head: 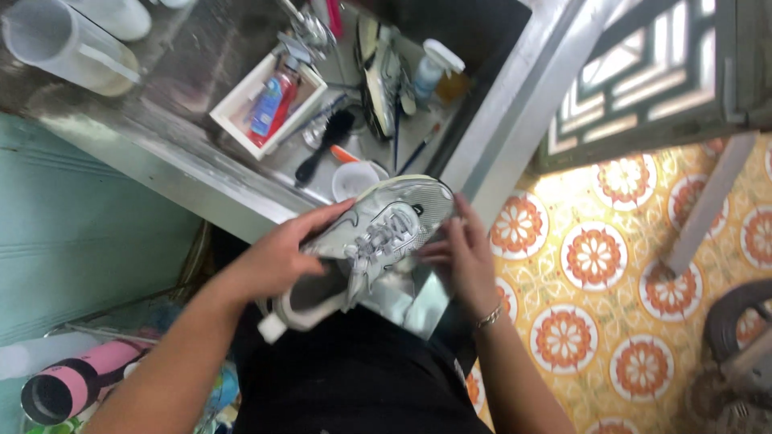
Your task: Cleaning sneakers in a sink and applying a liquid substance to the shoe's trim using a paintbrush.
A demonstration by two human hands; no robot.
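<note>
While both hands [277,257] hold sneaker [366,245]; tray [233,104] holds bottles [273,104].

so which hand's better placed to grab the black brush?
Left, probably. The black brush lies in the metal sink, up and left of the shoe. The left hand is on that side; the right hand would cross over the shoe.

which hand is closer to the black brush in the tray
Left. The left hand grips the grey sneaker just below the black brush; the right hand sits on the sneaker's far side, farther off.
</note>
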